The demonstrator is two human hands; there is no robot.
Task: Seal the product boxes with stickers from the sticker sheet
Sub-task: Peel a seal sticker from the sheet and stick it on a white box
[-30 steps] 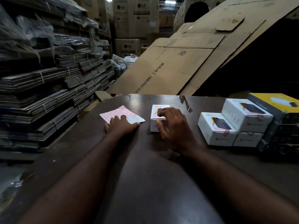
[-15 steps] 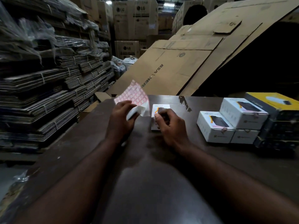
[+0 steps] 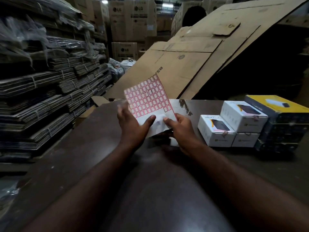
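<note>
Together, the left hand and right hand hold the sticker sheet above the table. Each pinches the sheet's blank lower edge, thumb on the front face and fingers behind. Both forearms reach toward 12 o'clock and converge. The sheet tilts up and away. Three white product boxes sit stacked at 3 o'clock, near the right hand.

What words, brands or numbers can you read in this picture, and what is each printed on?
"LG": tall cartons at the back, and a lower carton.
"HALLE", rest unclear: top of the nearest white product box.
"BS", rest hidden behind the sticker sheet: leaning cardboard sheet.
Too blurred: print on the yellow box and the other white boxes.
</note>
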